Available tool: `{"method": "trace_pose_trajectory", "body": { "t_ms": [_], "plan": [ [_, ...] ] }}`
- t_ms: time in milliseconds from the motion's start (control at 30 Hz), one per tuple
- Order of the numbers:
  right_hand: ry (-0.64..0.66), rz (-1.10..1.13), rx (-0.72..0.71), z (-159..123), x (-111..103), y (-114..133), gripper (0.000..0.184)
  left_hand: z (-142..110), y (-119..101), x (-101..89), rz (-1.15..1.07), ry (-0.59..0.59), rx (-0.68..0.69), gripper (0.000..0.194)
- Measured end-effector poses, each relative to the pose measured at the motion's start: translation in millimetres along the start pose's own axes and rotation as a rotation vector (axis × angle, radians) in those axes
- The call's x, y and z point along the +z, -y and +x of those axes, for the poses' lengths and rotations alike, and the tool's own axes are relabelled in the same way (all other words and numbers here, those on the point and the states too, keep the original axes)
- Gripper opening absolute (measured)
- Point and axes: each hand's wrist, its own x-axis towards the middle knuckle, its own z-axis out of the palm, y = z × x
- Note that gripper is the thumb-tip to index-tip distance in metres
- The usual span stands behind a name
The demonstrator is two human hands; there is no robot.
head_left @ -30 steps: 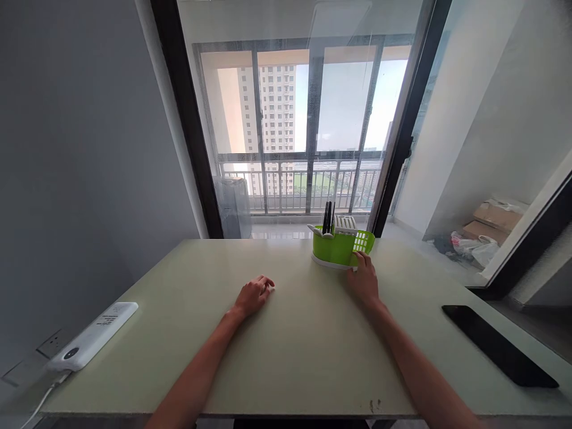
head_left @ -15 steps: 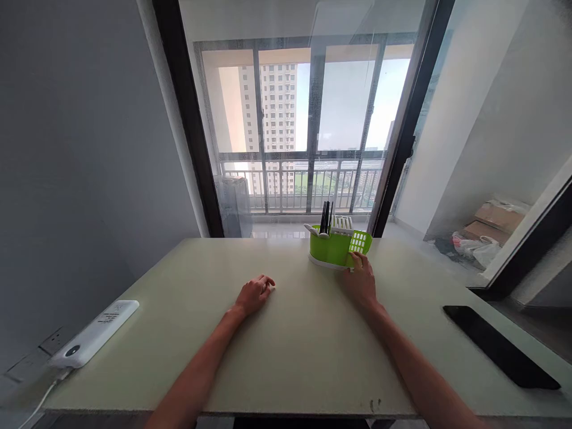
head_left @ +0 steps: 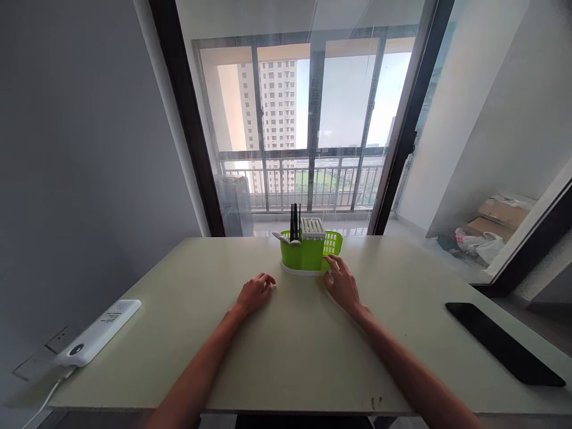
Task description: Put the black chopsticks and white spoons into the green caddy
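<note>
Near the back edge of the pale table (head_left: 286, 351) stands a green utensil holder (head_left: 311, 255) with a white base. Black chopsticks (head_left: 295, 223) stand upright in it, and white spoons (head_left: 286, 239) lean out at its left. A white slotted top (head_left: 312, 227) covers its middle section; the right section has a lattice wall. My right hand (head_left: 342, 283) has its fingers and thumb on the holder's right end. To the left and nearer me, my left hand (head_left: 255, 292) rests on the tabletop, loosely bent fingers a little apart, nothing seen in it. Its palm is hidden.
A white power strip (head_left: 100, 332) with a cable lies along the table's left edge. At the right edge lies a flat black object (head_left: 503, 344), perhaps a phone. Behind the table is a glass door; boxes (head_left: 504, 214) and bags sit beyond it at right.
The utensil holder has slid left along the table, with my right hand on its right end moving the same way. My left hand stays where it was.
</note>
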Motion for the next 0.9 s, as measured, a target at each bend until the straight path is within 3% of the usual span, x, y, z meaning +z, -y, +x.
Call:
{"method": "trace_pose_trajectory", "body": {
  "t_ms": [300, 567, 900],
  "plan": [
    [0.015, -0.003, -0.062, -2, -6, 24, 0.041, 0, -3, -3.2, 0.046, -0.098, -0.157, 0.021],
    [-0.032, 0.075, -0.156, -1, -12, 26, 0.030, 1, 0, -1.5, 0.040, -0.078, -0.127, 0.017],
    [-0.070, 0.191, -0.137, -1, -15, 28, 0.020, 2, 7, 3.3, -0.133, -0.134, -0.139, 0.013]
  ]
}}
